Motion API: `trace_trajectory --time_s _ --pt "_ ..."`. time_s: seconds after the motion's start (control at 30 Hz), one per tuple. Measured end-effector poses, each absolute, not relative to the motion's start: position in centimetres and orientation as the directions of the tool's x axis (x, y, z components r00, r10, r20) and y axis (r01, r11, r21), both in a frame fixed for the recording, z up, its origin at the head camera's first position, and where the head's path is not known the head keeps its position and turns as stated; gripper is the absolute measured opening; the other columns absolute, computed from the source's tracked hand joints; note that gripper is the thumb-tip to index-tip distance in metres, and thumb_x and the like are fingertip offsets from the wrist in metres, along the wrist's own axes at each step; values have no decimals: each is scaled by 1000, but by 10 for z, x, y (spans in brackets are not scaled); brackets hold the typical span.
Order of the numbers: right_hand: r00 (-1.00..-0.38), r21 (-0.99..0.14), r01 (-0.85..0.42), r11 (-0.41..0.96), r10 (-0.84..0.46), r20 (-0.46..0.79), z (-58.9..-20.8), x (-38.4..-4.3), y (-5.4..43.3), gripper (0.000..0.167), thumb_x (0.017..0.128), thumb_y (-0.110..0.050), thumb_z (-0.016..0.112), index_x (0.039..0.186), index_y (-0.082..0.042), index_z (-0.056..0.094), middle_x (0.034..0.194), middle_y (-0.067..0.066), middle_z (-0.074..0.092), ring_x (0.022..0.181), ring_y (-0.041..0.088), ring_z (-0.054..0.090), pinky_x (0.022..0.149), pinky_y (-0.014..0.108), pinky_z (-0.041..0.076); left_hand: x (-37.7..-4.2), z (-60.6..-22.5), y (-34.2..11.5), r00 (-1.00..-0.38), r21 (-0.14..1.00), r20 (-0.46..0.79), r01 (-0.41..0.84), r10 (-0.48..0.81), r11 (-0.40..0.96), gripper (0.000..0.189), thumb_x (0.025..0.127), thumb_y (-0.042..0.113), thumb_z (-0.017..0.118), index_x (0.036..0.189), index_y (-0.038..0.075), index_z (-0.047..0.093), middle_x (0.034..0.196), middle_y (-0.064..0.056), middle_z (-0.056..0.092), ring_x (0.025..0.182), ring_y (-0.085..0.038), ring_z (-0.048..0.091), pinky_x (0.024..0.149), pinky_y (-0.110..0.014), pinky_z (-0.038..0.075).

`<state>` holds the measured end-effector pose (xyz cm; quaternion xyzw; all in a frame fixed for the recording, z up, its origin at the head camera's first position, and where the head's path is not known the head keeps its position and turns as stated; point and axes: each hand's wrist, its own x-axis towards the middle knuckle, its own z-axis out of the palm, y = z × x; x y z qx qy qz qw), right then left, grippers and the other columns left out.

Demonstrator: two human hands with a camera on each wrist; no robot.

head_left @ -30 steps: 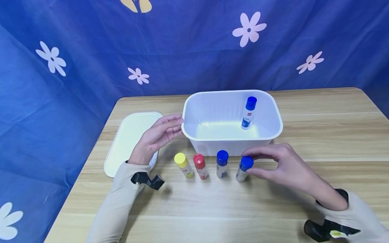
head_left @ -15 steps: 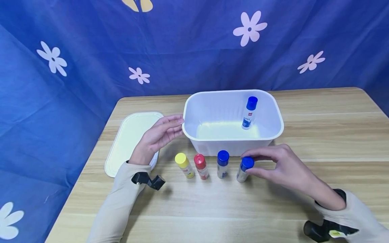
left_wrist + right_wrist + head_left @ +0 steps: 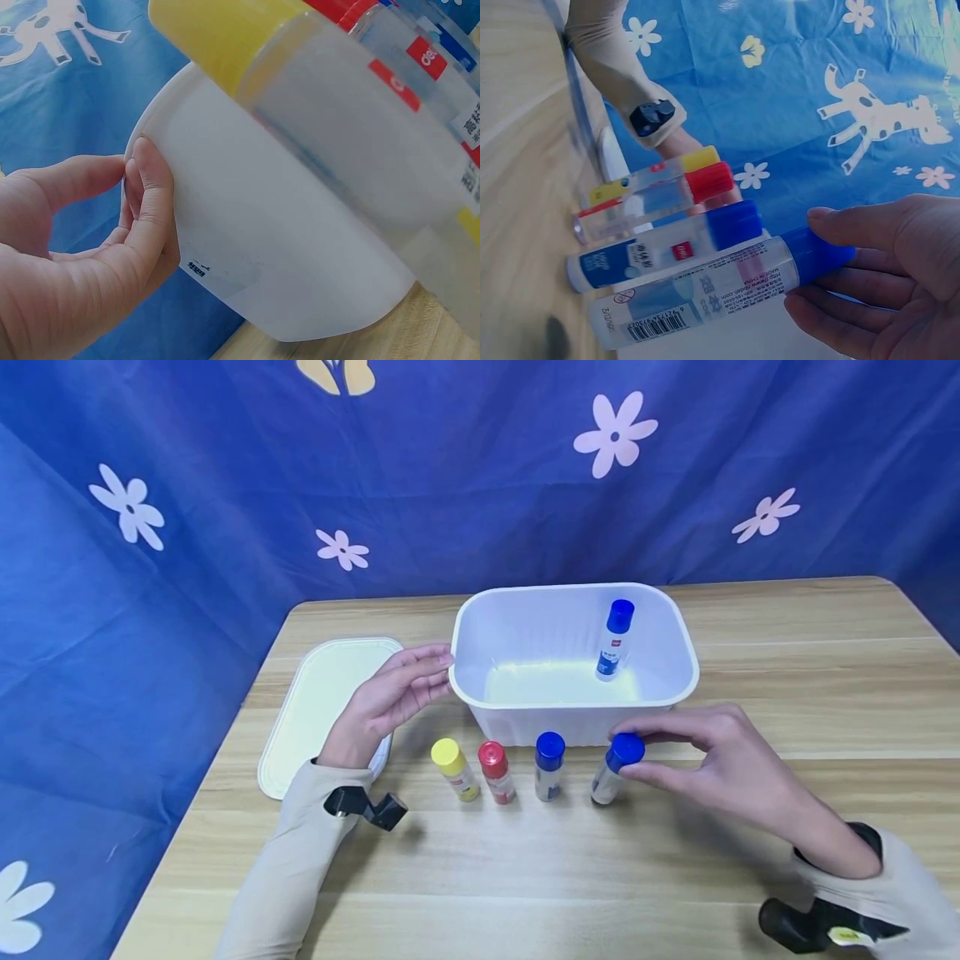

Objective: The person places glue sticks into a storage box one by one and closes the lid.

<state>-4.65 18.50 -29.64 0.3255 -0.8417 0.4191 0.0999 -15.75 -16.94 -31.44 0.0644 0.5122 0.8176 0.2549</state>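
Note:
My right hand (image 3: 731, 768) pinches the blue cap of a clear glue stick (image 3: 604, 783) between thumb and fingers. The stick leans with its cap to the right; whether its base touches the table is unclear. In the right wrist view its barcode label (image 3: 656, 322) faces the camera. My left hand (image 3: 393, 689) touches the left rim of a white plastic bin (image 3: 551, 722) from outside, fingers loosely bent. Inside the bin another blue-capped glue stick (image 3: 614, 642) stands on end. Before the bin stand a yellow-capped (image 3: 455, 768), a red-capped (image 3: 497, 772) and a blue-capped glue stick (image 3: 549, 767).
A white lid (image 3: 322, 693) lies flat on the wooden table (image 3: 525, 893), left of the bin and partly behind the left hand. A blue flowered cloth (image 3: 480, 477) hangs behind the table.
My right hand has moved slightly right and up in the head view, and the glue stick it pinches has tilted and shifted with it. The left hand and bin have stayed in place.

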Motion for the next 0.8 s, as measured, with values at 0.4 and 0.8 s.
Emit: trace_trajectory --time_s 0.4,0.8 --pt "-756 -586 -654 478 -420 501 -272 -44 193 48 65 -1 87 108 -18 72 97 -13 72 89 3 67 78 12 52 -158 -314 -170 -859 866 -155 -356 487 -351 21 99 -4 45 103 0 65 97 -11 68 90 -17 68 81 -26 57" --pt "-720 -654 -691 309 -379 582 -245 -51 193 50 63 22 78 108 3 68 102 12 70 91 16 68 83 24 55 -157 -312 -169 -866 869 -157 -350 475 -350 20 99 -6 43 104 -2 62 95 -10 67 87 -17 67 78 -25 57"
